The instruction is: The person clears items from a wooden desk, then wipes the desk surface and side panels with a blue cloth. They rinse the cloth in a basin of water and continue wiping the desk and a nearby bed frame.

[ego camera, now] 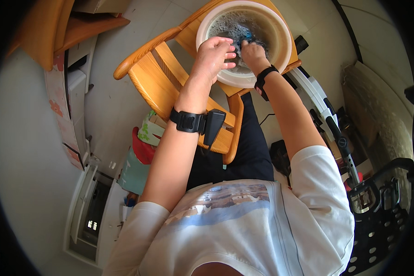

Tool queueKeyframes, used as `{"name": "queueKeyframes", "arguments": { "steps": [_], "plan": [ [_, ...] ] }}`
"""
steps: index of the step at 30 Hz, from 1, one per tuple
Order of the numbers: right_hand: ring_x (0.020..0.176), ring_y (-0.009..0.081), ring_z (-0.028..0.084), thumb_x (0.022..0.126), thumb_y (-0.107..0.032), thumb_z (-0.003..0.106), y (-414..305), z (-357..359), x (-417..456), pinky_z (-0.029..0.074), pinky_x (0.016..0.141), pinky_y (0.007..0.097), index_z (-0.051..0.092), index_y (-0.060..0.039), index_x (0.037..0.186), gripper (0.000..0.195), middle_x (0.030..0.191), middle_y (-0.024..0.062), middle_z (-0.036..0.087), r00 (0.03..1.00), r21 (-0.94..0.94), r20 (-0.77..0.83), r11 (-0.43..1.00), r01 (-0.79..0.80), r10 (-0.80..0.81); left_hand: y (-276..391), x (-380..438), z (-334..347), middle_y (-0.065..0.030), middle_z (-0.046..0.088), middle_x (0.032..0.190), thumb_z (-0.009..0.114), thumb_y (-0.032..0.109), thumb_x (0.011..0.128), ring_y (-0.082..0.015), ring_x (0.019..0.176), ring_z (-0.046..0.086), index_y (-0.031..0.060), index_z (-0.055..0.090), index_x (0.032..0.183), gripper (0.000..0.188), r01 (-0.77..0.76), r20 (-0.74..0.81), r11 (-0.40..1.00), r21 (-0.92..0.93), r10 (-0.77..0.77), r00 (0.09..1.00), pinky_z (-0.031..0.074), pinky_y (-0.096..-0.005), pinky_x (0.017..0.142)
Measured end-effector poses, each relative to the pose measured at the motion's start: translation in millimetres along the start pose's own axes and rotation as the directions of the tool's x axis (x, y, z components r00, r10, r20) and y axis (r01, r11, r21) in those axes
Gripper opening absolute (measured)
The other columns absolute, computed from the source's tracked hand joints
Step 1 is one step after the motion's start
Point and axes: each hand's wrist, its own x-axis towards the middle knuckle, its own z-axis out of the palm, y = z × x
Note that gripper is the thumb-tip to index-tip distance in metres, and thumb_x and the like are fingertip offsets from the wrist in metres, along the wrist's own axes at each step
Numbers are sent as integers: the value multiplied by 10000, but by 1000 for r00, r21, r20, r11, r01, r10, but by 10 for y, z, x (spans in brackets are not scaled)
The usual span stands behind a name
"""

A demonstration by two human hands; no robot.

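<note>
A pale round plastic basin point(286, 43) stands on the seat of a wooden chair point(151, 79). Foamy grey water point(227, 26) fills much of it. In the water lies a wet blue and dark cloth point(247, 35), mostly submerged. My right hand point(253, 53) dips into the basin, its curled fingers and thumb on the cloth; the fingertips are partly hidden. Over the basin's near-left rim hangs my left hand point(215, 55), wet, with its fingers apart and nothing in it. A black strap with a device point(198, 122) is around my left forearm, and another black band point(265, 81) circles my right wrist.
The chair's backrest and arm lie between the basin and my legs. A white and black metal frame point(317, 93) stands to the right, above a perforated black panel point(376, 238). Wooden furniture point(89, 31) is at upper left, with fabric items point(134, 172) beside my left arm.
</note>
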Motion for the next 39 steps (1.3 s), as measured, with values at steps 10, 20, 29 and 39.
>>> {"name": "queueKeyframes", "arguments": {
  "steps": [10, 20, 29, 39],
  "plan": [
    [783, 222, 693, 781, 123, 485, 298, -1114, -1661, 566, 718, 323, 710, -8, 1133, 438, 1058, 167, 691, 994, 949, -59, 315, 28, 89, -524, 370, 321, -333, 464, 1388, 565, 381, 995, -442, 1206, 542, -124, 329, 1439, 713, 414, -17, 797, -440, -469, 883, 458, -592, 1016],
    [771, 96, 588, 807, 16, 569, 447, -1650, -3030, 470, 644, 227, 671, 0, 957, 182, 1061, 62, 671, 996, 963, 45, -267, -22, 78, -664, 679, 403, -207, 634, 1052, 696, 147, 931, -290, 825, 672, -7, 554, 1172, 319, 386, 167, 656, -648, -372, 913, 600, -449, 699],
    [918, 281, 707, 989, -128, 510, 557, -493, -2281, 649, 674, 324, 467, 87, 1238, 332, 1128, 226, 630, 851, 511, 525, -791, -336, -22, -405, 660, 194, -96, 684, 948, 554, 145, 980, -255, 891, 654, 36, 620, 1086, 165, 215, 120, 916, -339, -184, 976, 530, -485, 888],
    [1072, 344, 648, 976, -203, 628, -113, -512, -1207, 557, 948, 496, 536, 40, 1237, 369, 1224, 215, 620, 971, 213, 171, -956, -202, -167, -795, -29, 392, -288, 644, 1108, 587, 142, 854, -399, 1095, 601, -96, 676, 991, 288, -340, 221, 250, 907, 404, 887, 454, -460, 1002]
  ]
}}
